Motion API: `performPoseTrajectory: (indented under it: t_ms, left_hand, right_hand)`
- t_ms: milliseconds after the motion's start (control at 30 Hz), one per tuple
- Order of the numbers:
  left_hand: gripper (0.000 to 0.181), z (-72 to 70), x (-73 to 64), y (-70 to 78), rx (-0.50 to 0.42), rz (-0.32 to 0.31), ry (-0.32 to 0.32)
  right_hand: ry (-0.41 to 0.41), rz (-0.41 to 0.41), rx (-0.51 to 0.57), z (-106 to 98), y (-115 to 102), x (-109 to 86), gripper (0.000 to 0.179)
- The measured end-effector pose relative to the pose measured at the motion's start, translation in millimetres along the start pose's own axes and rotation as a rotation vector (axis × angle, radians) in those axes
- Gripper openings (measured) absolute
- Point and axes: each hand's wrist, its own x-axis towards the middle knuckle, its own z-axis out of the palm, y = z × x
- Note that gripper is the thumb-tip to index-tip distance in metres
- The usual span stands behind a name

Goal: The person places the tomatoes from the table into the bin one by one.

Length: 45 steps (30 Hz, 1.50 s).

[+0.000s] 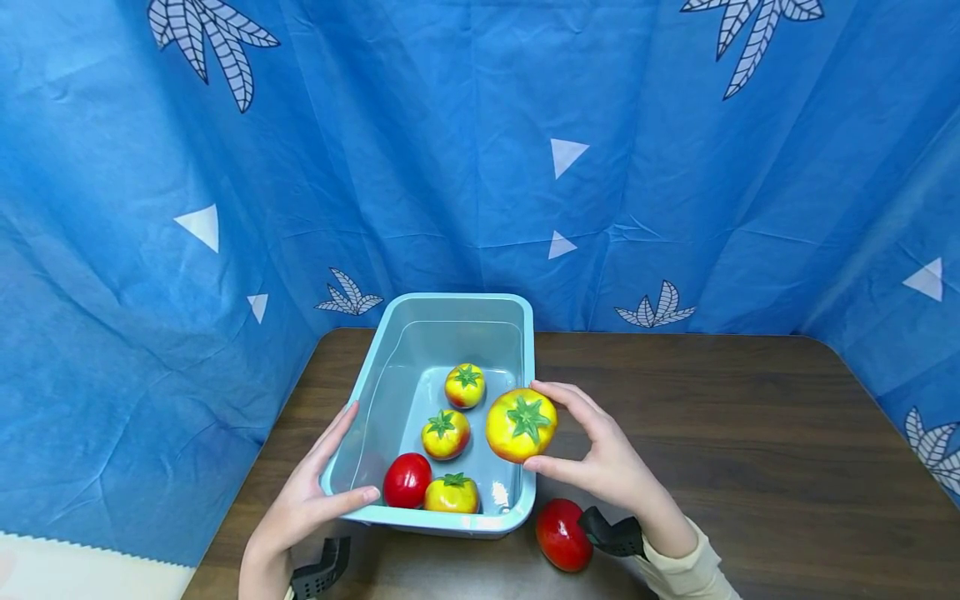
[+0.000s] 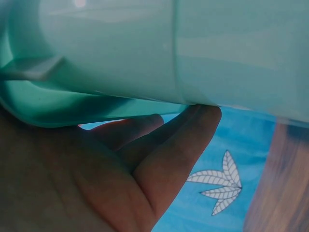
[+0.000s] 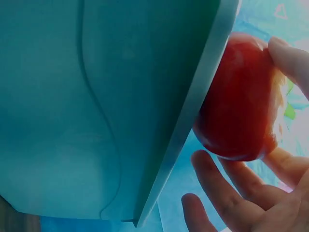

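My right hand (image 1: 600,450) holds a toy tomato (image 1: 522,425) between thumb and fingers, over the right rim of a light blue plastic tub (image 1: 531,350). Its yellow top and green star-shaped leaf face up in the head view; in the right wrist view its red underside (image 3: 241,101) shows beside the tub's rim. My left hand (image 1: 303,492) grips the tub's near left corner, thumb over the front rim and fingers along the left side. Inside the tub lie two yellow-red tomatoes (image 1: 464,386), a red one (image 1: 407,481) and a yellow one (image 1: 452,494) by the front wall.
Another red tomato (image 1: 564,535) lies on the dark wooden table (image 1: 750,450), right of the tub's near corner and under my right wrist. Blue patterned cloth (image 1: 465,167) hangs behind the table and along both sides. Black straps (image 1: 611,533) circle my wrists.
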Motion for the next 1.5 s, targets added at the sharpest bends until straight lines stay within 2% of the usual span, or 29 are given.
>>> performPoseTrajectory:
  t_ms: [367,567,900,1200,1500]
  left_hand:
    - [0.09,-0.1,0.0,0.0,-0.002,-0.003,0.001]
    - [0.089,0.1,-0.2,-0.2,-0.004,0.002,0.0]
    - [0.089,0.6,0.0,0.5,-0.003,-0.006,0.002]
    - [0.089,0.8,0.2,0.7,-0.002,-0.014,0.0]
    - [0.09,0.7,0.4,0.7,-0.011,-0.009,0.0]
  right_hand:
    - [-0.103,-0.027,-0.031,4,-4,-2.9,0.073]
    - [-0.124,-0.057,-0.058,4,-4,-4.2,0.073]
    - [-0.112,-0.084,-0.071,0,-4,-5.6,0.071]
    - [-0.084,-0.048,-0.088,-4,-5,-5.3,0.073]
    - [-0.042,-0.049,-0.096,-12,-2,-4.5,0.072]
